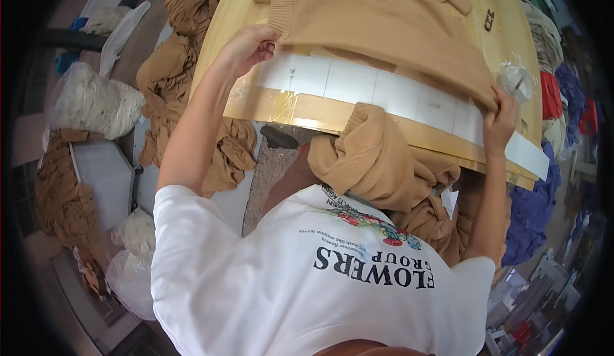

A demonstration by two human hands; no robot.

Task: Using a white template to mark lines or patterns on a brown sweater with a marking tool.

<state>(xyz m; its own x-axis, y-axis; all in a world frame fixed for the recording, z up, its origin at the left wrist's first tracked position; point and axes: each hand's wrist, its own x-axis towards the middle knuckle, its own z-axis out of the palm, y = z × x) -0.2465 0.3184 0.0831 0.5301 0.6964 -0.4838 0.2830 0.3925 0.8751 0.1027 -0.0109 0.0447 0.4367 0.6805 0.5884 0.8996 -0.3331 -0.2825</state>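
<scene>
A tan knitted sweater [377,23] lies spread over the far part of the yellow table top [220,43]. My left hand [249,48] is closed at the garment's near left corner, beside a ribbed band. At the near right corner, the fingers of my right hand [501,121] pinch the fabric edge. Between my hands, the sweater's near edge lies over a long white strip [348,81] marked with cross lines. Another bundle of tan knitwear [371,158] rests in my lap against the table's front edge, with a white tag [449,201] showing.
Small dark thread snips [489,20] lie at the far right of the table, and a whitish round item [515,84] sits near my right hand. Tan garments [169,81] are heaped along the left. Stuffed plastic bags [96,100] stand beyond them. Blue-purple cloth [534,209] lies at right.
</scene>
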